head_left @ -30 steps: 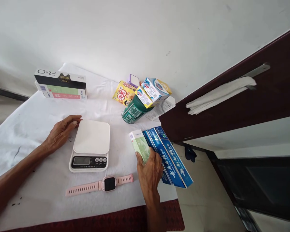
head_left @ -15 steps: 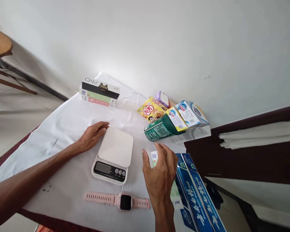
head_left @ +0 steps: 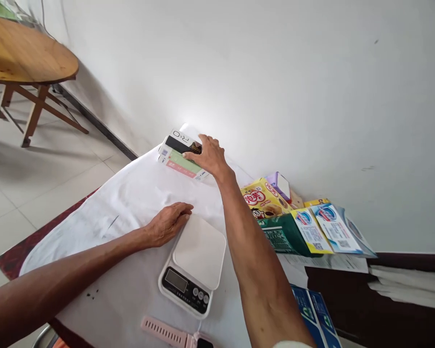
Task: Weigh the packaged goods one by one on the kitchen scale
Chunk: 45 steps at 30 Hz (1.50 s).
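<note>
My right hand (head_left: pixel 208 157) reaches across to the far side of the table. Its thumb lies on the front of a white, black, green and pink cardboard box (head_left: pixel 183 162), and its fingers go over the top at the right end. Beside a white digital kitchen scale (head_left: pixel 199 251), my left hand (head_left: pixel 168 223) rests with its fingers loosely extended at the far left corner. Nothing lies on the scale's platform, and its display looks blank. A pink-strapped watch (head_left: pixel 166 332) lies in front of the scale, partly cut off by the frame.
A yellow snack box (head_left: pixel 264 195), a purple package (head_left: pixel 279 183), a green canister (head_left: pixel 284 234) and white-blue boxes (head_left: pixel 335 227) crowd the right side. Nearer are blue boxes (head_left: pixel 315 314), partly behind my forearm. A wall stands behind; a round wooden table (head_left: pixel 29 53) is at left.
My right hand has moved from beside the blue boxes, forward and left, onto the cardboard box. My left hand stays by the scale. The view has turned left, so everything sits further right.
</note>
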### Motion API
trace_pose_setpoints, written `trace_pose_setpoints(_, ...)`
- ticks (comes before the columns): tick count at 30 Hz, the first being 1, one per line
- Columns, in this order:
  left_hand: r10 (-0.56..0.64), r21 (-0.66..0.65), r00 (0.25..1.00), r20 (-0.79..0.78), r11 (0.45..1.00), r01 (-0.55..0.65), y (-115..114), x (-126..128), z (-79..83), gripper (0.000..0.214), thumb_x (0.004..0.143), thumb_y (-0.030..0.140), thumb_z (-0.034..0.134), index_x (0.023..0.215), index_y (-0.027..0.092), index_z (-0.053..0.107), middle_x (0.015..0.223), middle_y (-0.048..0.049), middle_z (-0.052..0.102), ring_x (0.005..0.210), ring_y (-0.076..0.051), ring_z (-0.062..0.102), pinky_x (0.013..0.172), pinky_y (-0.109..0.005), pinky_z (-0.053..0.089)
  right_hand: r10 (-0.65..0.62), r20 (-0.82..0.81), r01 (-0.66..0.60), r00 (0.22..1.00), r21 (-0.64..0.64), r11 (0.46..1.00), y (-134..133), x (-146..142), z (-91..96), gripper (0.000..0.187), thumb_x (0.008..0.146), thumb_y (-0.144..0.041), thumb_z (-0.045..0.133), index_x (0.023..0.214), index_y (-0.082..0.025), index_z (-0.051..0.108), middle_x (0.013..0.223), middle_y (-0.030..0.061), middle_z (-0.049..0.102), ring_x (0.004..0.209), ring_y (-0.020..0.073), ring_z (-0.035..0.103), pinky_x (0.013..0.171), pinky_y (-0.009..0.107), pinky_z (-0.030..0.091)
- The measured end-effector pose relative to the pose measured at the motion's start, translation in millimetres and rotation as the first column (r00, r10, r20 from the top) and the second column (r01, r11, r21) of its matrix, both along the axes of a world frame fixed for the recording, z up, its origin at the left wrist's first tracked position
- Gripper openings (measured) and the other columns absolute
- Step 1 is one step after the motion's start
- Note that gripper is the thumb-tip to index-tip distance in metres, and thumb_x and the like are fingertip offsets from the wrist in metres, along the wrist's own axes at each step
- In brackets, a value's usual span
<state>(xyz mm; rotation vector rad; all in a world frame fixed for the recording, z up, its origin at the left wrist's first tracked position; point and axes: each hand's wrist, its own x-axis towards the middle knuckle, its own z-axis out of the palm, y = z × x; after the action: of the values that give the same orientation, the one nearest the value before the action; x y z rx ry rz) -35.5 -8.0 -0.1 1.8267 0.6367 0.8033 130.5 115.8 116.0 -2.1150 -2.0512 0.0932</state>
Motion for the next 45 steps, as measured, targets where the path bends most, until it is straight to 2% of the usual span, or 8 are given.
trace_pose_setpoints(3, 0.003, 0.000, 1.000, -0.003, 1.000, -0.003, -0.7, 0.1, -0.6, 0.031, 0.101, 0.027, 0.042, 0.124, 0.017, 0.061, 0.114, -0.0107, 0.073, 0.106, -0.023, 0.069, 0.096, -0.037, 0.054, 0.048, -0.019, -0.049, 0.999, -0.041, 0.998, 8.2, -4.0, -1.8, 0.026, 0.085, -0.038, 0.070, 0.100, -0.020, 0.059, 0.105, 0.0077, 0.069, 0.097, 0.0247, 0.059, 0.086, 0.040, 0.045)
trace_pose_setpoints(8, 0.000, 0.011, 1.000, -0.001, 1.000, 0.000, -0.7, 0.9, -4.0, 0.031, 0.101, 0.026, 0.042, 0.124, 0.017, 0.060, 0.114, -0.0106, 0.073, 0.107, -0.023, 0.068, 0.097, -0.037, 0.054, 0.008, -0.007, -0.007, 1.000, 0.158, 0.987, -28.1, -4.1, 3.2, 0.025, 0.087, -0.035, 0.068, 0.102, -0.022, 0.054, 0.112, 0.0101, 0.067, 0.104, 0.0268, 0.058, 0.089, 0.043, 0.044)
trace_pose_setpoints(13, -0.003, 0.013, 1.000, -0.011, 1.000, 0.003, 0.0, 0.0, -3.9, 0.032, 0.101, 0.028, 0.040, 0.124, 0.016, 0.060, 0.115, -0.0107, 0.073, 0.107, -0.023, 0.068, 0.098, -0.037, 0.053, 0.016, 0.003, -0.016, 1.000, 0.337, 0.941, -118.7, 6.2, 7.6, 0.036, 0.093, -0.053, 0.063, 0.106, -0.020, 0.057, 0.102, 0.0112, 0.068, 0.097, 0.0301, 0.062, 0.084, 0.044, 0.048)
trace_pose_setpoints(19, -0.014, -0.033, 1.000, 0.016, 0.999, 0.015, 1.8, -1.6, -2.0, 0.034, 0.103, 0.033, 0.039, 0.120, 0.018, 0.065, 0.113, -0.0098, 0.074, 0.103, -0.024, 0.069, 0.097, -0.039, 0.053, -0.049, -0.051, 0.060, 0.998, 0.257, 0.965, -242.3, 9.3, -20.0, 0.047, 0.097, -0.064, 0.054, 0.111, -0.020, 0.059, 0.102, 0.0109, 0.068, 0.094, 0.0286, 0.064, 0.084, 0.043, 0.051)
trace_pose_setpoints(23, -0.012, -0.139, 0.994, 0.105, 0.990, 0.027, 3.8, 2.0, -11.5, 0.036, 0.102, 0.039, 0.043, 0.120, 0.017, 0.065, 0.108, -0.0104, 0.074, 0.098, -0.023, 0.070, 0.092, -0.040, 0.057, -0.121, -0.077, 0.134, 0.990, 0.210, 0.969, -286.6, -3.8, -41.5, 0.044, 0.098, -0.057, 0.058, 0.120, -0.020, 0.056, 0.104, 0.0098, 0.067, 0.098, 0.0290, 0.063, 0.085, 0.044, 0.052)
trace_pose_setpoints(29, -0.028, -0.181, 0.997, 0.071, 0.983, 0.041, 5.1, 2.4, -13.1, 0.043, 0.101, 0.048, 0.043, 0.123, 0.018, 0.065, 0.112, -0.0111, 0.074, 0.101, -0.024, 0.071, 0.096, -0.042, 0.057, -0.163, -0.099, 0.172, 0.982, 0.094, 0.981, -294.3, -24.9, -52.3, 0.035, 0.096, -0.043, 0.066, 0.120, -0.020, 0.057, 0.106, 0.0096, 0.067, 0.101, 0.0300, 0.062, 0.085, 0.046, 0.053)
trace_pose_setpoints(36, -0.033, -0.156, 0.999, 0.013, 0.987, 0.034, 4.6, -0.4, -3.7, 0.045, 0.100, 0.049, 0.043, 0.124, 0.017, 0.064, 0.116, -0.0125, 0.074, 0.104, -0.026, 0.071, 0.095, -0.042, 0.057, -0.203, -0.092, 0.215, 0.975, 0.152, 0.965, -304.1, -8.5, -35.2, 0.076, 0.086, -0.054, 0.075, 0.145, -0.019, 0.042, 0.133, 0.0160, 0.061, 0.122, 0.0359, 0.057, 0.094, 0.053, 0.052)
trace_pose_setpoints(45, -0.027, -0.126, 0.996, -0.081, 0.992, 0.016, 3.9, -0.6, 7.7, 0.053, 0.097, 0.060, 0.047, 0.125, 0.019, 0.066, 0.117, -0.0106, 0.075, 0.108, -0.028, 0.071, 0.098, -0.041, 0.055, -0.149, -0.164, 0.182, 0.975, 0.210, 0.961, -320.8, -27.2, -53.8, 0.047, 0.097, -0.028, 0.066, 0.139, -0.020, 0.047, 0.121, 0.0113, 0.067, 0.108, 0.0275, 0.063, 0.089, 0.045, 0.054)
